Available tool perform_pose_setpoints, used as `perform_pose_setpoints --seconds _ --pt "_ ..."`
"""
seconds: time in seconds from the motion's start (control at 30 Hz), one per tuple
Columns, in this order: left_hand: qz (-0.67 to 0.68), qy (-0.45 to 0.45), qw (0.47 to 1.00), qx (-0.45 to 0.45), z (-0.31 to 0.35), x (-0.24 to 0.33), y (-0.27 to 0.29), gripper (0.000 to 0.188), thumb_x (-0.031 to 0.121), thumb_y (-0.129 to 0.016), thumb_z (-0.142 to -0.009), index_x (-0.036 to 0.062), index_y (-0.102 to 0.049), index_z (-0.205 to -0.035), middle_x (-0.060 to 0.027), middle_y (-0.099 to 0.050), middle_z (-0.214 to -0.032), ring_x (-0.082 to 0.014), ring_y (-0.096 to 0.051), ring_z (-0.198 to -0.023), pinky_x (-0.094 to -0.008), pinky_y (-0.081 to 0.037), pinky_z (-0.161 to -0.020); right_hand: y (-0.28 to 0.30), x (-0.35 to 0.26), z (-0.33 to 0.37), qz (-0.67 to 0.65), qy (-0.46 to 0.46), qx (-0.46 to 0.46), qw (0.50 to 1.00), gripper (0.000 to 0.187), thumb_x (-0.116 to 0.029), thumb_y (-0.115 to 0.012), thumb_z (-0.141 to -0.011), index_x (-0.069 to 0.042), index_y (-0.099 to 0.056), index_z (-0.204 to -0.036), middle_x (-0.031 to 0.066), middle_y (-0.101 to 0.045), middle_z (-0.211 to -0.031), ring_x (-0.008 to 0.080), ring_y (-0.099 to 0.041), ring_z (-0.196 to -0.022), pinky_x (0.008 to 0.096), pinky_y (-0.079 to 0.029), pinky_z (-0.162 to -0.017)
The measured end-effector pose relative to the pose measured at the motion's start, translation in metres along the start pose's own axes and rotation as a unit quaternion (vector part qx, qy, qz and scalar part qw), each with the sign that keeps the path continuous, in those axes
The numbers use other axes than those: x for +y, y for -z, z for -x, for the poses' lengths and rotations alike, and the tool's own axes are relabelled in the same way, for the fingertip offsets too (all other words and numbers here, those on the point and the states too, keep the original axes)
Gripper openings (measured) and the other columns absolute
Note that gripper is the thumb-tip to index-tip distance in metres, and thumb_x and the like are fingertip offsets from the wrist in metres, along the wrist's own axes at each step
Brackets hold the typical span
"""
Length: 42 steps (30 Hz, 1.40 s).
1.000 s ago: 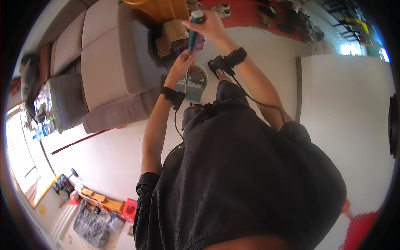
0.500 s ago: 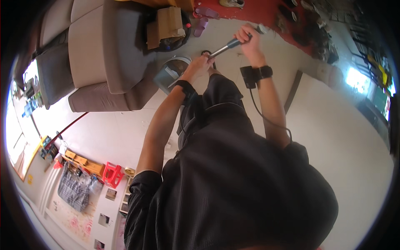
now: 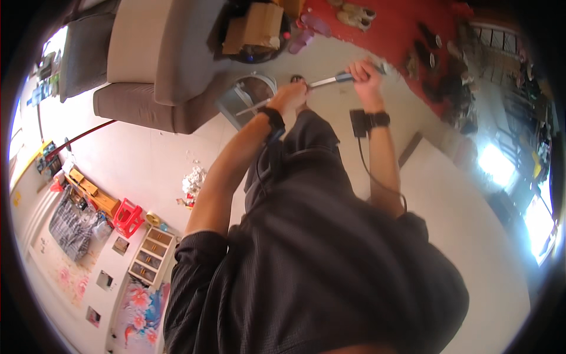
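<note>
a slim pole (image 3: pixel 325 81) slants across the upper middle of the frame, its right end higher than its left, with both hands on it. the right hand (image 3: pixel 365 76), right of the upper centre, has its fingers curled closed around the dark blue grip. the left hand (image 3: pixel 290 97), near the upper centre, is wrapped around the metal shaft farther down; its fingertips are hard to make out. the lower end of the pole crosses in front of a grey dustpan (image 3: pixel 227 105); whether they touch, i cannot tell. a brown-grey sofa (image 3: pixel 138 109) fills the upper left, with a cardboard box (image 3: pixel 263 25) beside it at the top. a red carpet (image 3: pixel 392 20) spreads at the upper right, and a red stool (image 3: pixel 128 218) stands lower left.
</note>
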<state>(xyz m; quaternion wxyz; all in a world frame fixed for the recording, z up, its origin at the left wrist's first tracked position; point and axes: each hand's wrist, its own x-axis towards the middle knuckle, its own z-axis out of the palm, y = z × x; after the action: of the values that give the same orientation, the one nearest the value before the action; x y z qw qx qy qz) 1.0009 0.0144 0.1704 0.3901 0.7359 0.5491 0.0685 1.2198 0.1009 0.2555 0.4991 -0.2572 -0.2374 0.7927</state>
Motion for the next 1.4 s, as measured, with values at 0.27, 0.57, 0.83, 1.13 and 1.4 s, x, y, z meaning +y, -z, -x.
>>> perform_pose_setpoints --seconds 0.27,0.57,0.83,1.13,1.4 --pt "-0.035 0.049 0.998 -0.016 -0.012 0.013 -0.017 0.041 0.041 -0.049 -0.094 0.0016 -0.057 -0.101 -0.0171 -0.067 -0.08 -0.0355 -0.067 -0.076 -0.0486 -0.052 -0.063 -0.027 -0.031 0.024 0.492 0.312 0.26 0.77 0.062 -0.002 -0.076 -0.073 -0.003 -0.042 -0.125 0.0114 -0.061 -0.092 0.0256 -0.06 -0.087 0.0396 -0.041 -0.095" --pt "-0.062 -0.034 0.995 -0.068 -0.011 0.041 -0.07 0.036 0.037 -0.051 -0.093 0.0022 -0.055 -0.1 -0.0157 -0.067 -0.079 -0.0332 -0.067 -0.077 -0.0475 -0.051 -0.063 0.016 -0.003 0.09 0.917 -0.019 -0.146 0.37 0.048 -0.044 -0.075 -0.069 -0.012 -0.065 -0.104 0.011 -0.067 -0.096 0.0276 -0.063 -0.095 0.0518 -0.036 -0.101" --pt "-0.031 -0.042 0.981 -0.185 -0.001 0.051 -0.1 0.034 0.038 -0.056 -0.089 0.0052 -0.059 -0.098 -0.0154 -0.068 -0.088 -0.0358 -0.066 -0.087 -0.0479 -0.049 -0.074 0.063 0.003 0.103 0.873 -0.255 -0.199 0.365 0.023 -0.028 -0.067 -0.074 -0.005 -0.069 -0.08 0.0177 -0.066 -0.079 0.0355 -0.065 -0.079 0.0435 -0.051 -0.07" --pt "0.104 -0.055 0.979 -0.165 -0.004 0.034 -0.134 0.034 0.036 -0.058 -0.084 0.0066 -0.063 -0.1 -0.0165 -0.068 -0.094 -0.0352 -0.065 -0.092 -0.0496 -0.05 -0.076 0.093 -0.021 0.128 0.836 -0.258 -0.223 0.431 0.022 -0.029 -0.064 -0.077 -0.008 -0.068 -0.081 0.0157 -0.065 -0.077 0.0358 -0.063 -0.078 0.0459 -0.049 -0.069" --pt "0.03 0.043 0.986 -0.156 0.01 -0.008 -0.194 0.029 0.023 -0.054 -0.083 0.0016 -0.06 -0.102 -0.0243 -0.066 -0.091 -0.0357 -0.065 -0.094 -0.0438 -0.049 -0.08 0.135 -0.03 0.161 0.817 -0.247 -0.251 0.457 0.023 -0.027 -0.065 -0.077 -0.005 -0.066 -0.083 0.0181 -0.064 -0.079 0.0374 -0.062 -0.08 0.0461 -0.048 -0.071"
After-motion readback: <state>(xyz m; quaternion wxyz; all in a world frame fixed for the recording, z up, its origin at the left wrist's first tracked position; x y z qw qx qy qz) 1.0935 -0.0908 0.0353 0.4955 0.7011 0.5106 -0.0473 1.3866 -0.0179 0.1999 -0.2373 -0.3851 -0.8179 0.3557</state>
